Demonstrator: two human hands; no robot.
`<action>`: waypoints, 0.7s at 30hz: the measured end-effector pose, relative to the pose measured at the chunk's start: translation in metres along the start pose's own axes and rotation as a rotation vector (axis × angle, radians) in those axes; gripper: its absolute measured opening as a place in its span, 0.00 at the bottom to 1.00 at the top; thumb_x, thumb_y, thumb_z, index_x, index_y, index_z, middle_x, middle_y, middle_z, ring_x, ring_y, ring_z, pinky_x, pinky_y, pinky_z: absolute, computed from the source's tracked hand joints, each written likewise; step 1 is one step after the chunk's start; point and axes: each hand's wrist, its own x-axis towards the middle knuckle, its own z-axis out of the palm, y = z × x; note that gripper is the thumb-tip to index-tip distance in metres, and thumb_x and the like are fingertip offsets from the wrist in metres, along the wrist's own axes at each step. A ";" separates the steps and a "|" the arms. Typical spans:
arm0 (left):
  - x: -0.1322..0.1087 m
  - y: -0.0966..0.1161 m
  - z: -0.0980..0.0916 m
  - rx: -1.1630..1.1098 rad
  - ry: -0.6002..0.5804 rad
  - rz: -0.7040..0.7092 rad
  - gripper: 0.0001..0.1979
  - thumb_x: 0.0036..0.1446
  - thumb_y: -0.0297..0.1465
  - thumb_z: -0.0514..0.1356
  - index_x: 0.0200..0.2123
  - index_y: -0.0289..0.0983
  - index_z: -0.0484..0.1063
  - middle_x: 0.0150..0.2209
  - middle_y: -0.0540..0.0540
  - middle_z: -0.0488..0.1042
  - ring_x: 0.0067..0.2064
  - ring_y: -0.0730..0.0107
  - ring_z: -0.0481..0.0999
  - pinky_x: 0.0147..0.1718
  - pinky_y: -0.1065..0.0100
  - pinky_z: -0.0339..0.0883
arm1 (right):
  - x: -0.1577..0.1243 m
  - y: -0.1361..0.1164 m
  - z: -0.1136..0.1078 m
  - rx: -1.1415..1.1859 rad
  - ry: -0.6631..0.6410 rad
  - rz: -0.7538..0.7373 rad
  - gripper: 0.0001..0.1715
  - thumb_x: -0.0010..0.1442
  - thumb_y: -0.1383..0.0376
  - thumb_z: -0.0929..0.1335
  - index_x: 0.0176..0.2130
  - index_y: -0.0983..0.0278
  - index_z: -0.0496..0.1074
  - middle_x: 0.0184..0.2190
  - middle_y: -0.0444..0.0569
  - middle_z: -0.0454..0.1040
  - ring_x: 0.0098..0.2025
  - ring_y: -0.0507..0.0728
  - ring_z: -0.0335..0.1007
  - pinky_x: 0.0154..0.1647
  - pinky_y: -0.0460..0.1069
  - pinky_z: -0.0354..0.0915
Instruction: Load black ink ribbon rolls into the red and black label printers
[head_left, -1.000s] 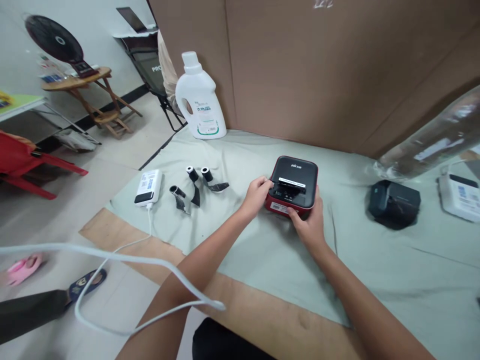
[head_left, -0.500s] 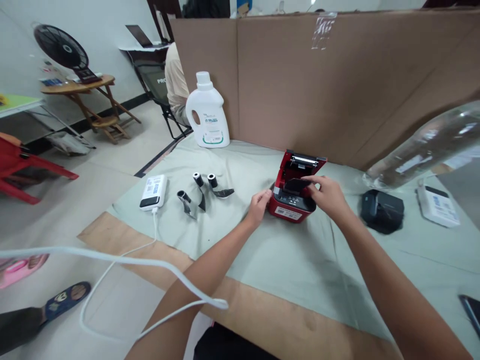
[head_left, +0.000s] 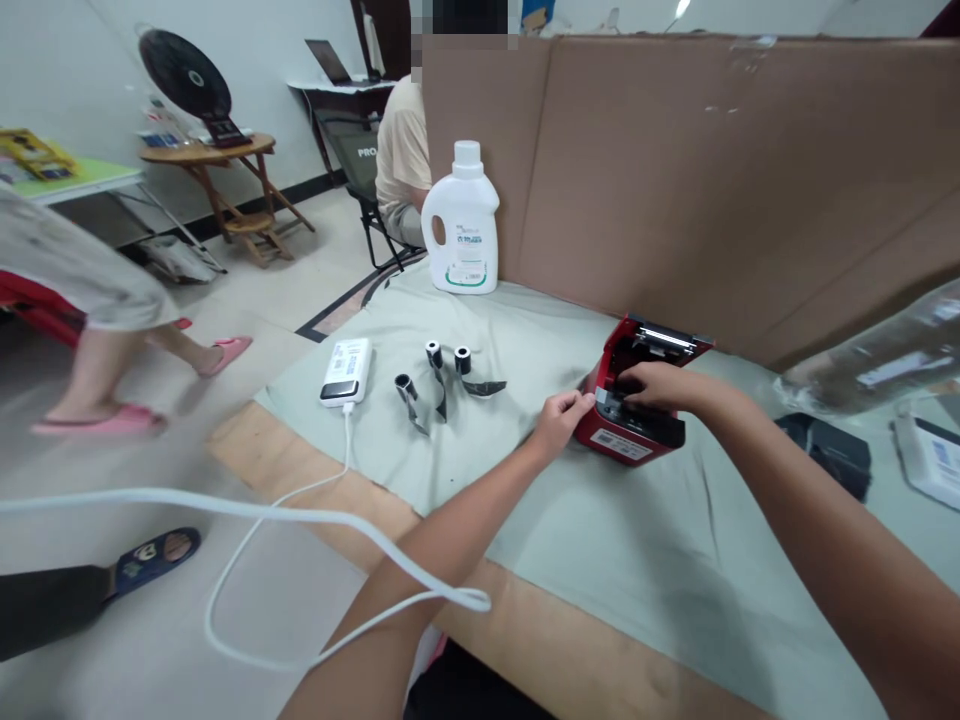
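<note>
The right hand (head_left: 656, 385) is arched over the open top of the red printer (head_left: 634, 440), fingers bent down into its paper bay. The knuckles hide the tips, so I cannot tell whether they pinch anything. The left hand (head_left: 566, 412) is closed lightly on the printer's near left corner, thumb and fingers curled against the casing to steady it.

The printer sits on the cloth-covered surface (head_left: 600, 540) directly under both hands. Its lid (head_left: 664, 340) is already up, tilted back just beyond the right hand. No fresh roll can be seen seated in the bay.

Off to the left of the left hand, three small rolls (head_left: 435, 358) with loose dark tails lie apart from the printer, untouched. Farther left is a white power bank (head_left: 345, 370), its cable (head_left: 300, 510) trailing off the surface. To the right of the right hand rests a black device (head_left: 829, 450). Beyond the hands a white jug (head_left: 463, 225) stands against the cardboard wall (head_left: 712, 180).
</note>
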 end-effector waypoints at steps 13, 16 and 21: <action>0.011 -0.015 0.001 -0.027 0.018 0.034 0.23 0.56 0.48 0.62 0.23 0.35 0.67 0.24 0.52 0.63 0.31 0.72 0.61 0.34 0.68 0.59 | -0.040 -0.091 -0.050 0.250 0.458 -0.236 0.23 0.60 0.48 0.69 0.47 0.59 0.79 0.39 0.50 0.81 0.36 0.61 0.75 0.38 0.55 0.70; 0.011 -0.015 0.000 -0.008 0.058 0.027 0.22 0.54 0.47 0.65 0.23 0.35 0.66 0.24 0.51 0.64 0.32 0.72 0.62 0.35 0.68 0.59 | 0.006 -0.134 -0.051 0.163 0.471 -0.294 0.19 0.60 0.55 0.70 0.48 0.61 0.79 0.41 0.50 0.81 0.40 0.60 0.75 0.44 0.55 0.70; 0.005 -0.006 0.000 -0.011 0.006 0.006 0.26 0.58 0.50 0.61 0.21 0.37 0.61 0.22 0.51 0.58 0.29 0.72 0.58 0.32 0.66 0.56 | 0.107 -0.179 -0.018 -0.119 0.419 -0.224 0.19 0.60 0.66 0.69 0.50 0.68 0.77 0.49 0.59 0.78 0.51 0.65 0.73 0.53 0.56 0.66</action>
